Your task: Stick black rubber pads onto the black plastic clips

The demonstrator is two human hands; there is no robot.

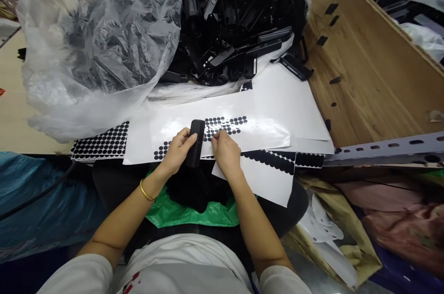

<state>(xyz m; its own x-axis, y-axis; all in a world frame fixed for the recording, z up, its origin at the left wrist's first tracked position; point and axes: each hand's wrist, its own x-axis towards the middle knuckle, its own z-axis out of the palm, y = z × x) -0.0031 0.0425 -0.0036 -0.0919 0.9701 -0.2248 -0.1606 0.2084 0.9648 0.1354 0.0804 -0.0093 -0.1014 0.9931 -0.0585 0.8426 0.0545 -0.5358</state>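
My left hand (178, 149) is closed around a black rectangular part (196, 143) with a carbon-fibre-like pattern, held upright over the near edge of the white sheet. Just to its right, my right hand (226, 151) has its fingertips pinched together at the sheet, among small round black stickers (227, 124). Whether a sticker is between those fingertips is hidden. The white backing sheet (267, 134) lies under both hands, with more black dots near my left wrist. Beneath it, other sheets of black dots (104, 140) stick out on the left and right.
A heap of black plastic parts (239, 16) fills the back middle, beside a large clear plastic bag (114, 30). To the right rises a wooden board (374, 53) with stickers on it. A green bag (194, 215) with black pieces lies on my lap.
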